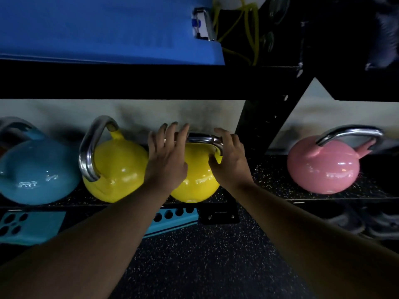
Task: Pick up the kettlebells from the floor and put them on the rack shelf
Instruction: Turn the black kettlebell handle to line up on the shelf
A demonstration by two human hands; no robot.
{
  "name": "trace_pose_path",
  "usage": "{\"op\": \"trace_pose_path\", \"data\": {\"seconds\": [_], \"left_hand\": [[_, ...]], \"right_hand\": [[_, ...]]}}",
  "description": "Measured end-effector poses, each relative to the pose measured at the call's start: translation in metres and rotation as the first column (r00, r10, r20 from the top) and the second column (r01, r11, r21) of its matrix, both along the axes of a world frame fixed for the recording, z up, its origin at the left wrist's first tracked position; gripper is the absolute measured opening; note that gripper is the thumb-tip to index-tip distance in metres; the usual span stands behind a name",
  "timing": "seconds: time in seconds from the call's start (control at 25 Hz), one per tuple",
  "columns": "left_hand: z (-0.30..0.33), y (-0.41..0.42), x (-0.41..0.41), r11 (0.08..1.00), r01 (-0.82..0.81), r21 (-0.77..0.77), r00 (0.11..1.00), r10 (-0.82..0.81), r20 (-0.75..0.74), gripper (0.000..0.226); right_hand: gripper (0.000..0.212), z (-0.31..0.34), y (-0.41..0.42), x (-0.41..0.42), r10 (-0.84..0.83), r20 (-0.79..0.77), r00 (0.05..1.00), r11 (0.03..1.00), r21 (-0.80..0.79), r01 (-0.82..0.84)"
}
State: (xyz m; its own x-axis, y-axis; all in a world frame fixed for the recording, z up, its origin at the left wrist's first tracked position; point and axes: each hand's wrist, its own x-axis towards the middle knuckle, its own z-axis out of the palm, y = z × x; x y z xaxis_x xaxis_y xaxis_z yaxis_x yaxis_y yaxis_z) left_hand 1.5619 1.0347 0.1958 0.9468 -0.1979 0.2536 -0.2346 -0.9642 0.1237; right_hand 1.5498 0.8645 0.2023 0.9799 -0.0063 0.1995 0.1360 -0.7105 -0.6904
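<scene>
Nearest: speckled black rubber floor (194,266), w/ both bare forearms reaching fwd over it. A teal perforated panel (172,221) lies on the floor just under the rack's lower shelf (269,180).

Left hand (166,156) rests flat on the upper left side of the right yellow kettlebell (196,180), fingers spread & extended, not wrapped round anything. Right hand (232,160) sits at the right end of that bell's steel handle (203,140), fingers loosely curved, thumb tucked under the handle corner; not a closed grip.

That bell stands upright on the shelf, just left of the black rack upright (261,126). Touching or nearly touching on its left: a 2nd yellow kettlebell (116,169), handle turned toward the camera. Further left, a blue kettlebell (36,171). Right of the upright, well apart, a pink kettlebell (323,167), same shelf level.

Behind: pale wall (151,113). Above: black upper shelf beam (129,80) carrying a blue mat (97,29); yellow-green bands (248,29) hang beside it.
</scene>
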Motion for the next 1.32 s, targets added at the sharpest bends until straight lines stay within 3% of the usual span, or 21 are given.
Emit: {"op": "trace_pose_path", "data": {"seconds": [0.24, 0.4, 0.48, 0.6, 0.72, 0.96, 1.32], "left_hand": [[0.006, -0.056, -0.033, 0.999, 0.043, 0.025, 0.995, -0.045, 0.087, 0.054], [0.012, -0.131, -0.051, 0.956, 0.248, 0.156, 0.967, -0.255, 0.023, 0.035], [0.016, -0.178, -0.064, 0.945, 0.269, 0.184, 0.962, -0.271, -0.014, 0.031], [0.022, -0.262, -0.085, 0.945, 0.273, 0.179, 0.962, -0.268, -0.051, 0.029], [0.037, -0.384, -0.110, 0.899, 0.400, 0.177, 0.916, -0.397, -0.055, 0.027], [0.065, -0.549, -0.135, 0.852, 0.494, 0.174, 0.869, -0.488, -0.082, 0.027], [0.055, -0.689, -0.069, 0.847, 0.496, 0.189, 0.868, -0.487, -0.096, 0.032]], "right_hand": [[0.035, -0.010, -0.064, -0.040, -0.016, 0.008, 1.000, 1.000, -0.019, 0.016], [0.025, -0.005, -0.162, -0.078, -0.012, 0.017, 1.000, 0.981, -0.192, 0.015], [0.020, 0.000, -0.219, -0.098, -0.048, -0.012, 0.999, 0.960, -0.277, 0.042], [0.019, 0.011, -0.304, -0.129, -0.146, -0.059, 0.988, 0.915, -0.388, 0.112], [0.020, 0.032, -0.421, -0.168, -0.253, -0.071, 0.965, 0.840, -0.511, 0.183], [0.022, 0.057, -0.581, -0.221, -0.357, -0.072, 0.931, 0.784, -0.566, 0.256], [0.022, 0.045, -0.722, -0.167, -0.413, -0.082, 0.907, 0.722, -0.637, 0.271]]}}
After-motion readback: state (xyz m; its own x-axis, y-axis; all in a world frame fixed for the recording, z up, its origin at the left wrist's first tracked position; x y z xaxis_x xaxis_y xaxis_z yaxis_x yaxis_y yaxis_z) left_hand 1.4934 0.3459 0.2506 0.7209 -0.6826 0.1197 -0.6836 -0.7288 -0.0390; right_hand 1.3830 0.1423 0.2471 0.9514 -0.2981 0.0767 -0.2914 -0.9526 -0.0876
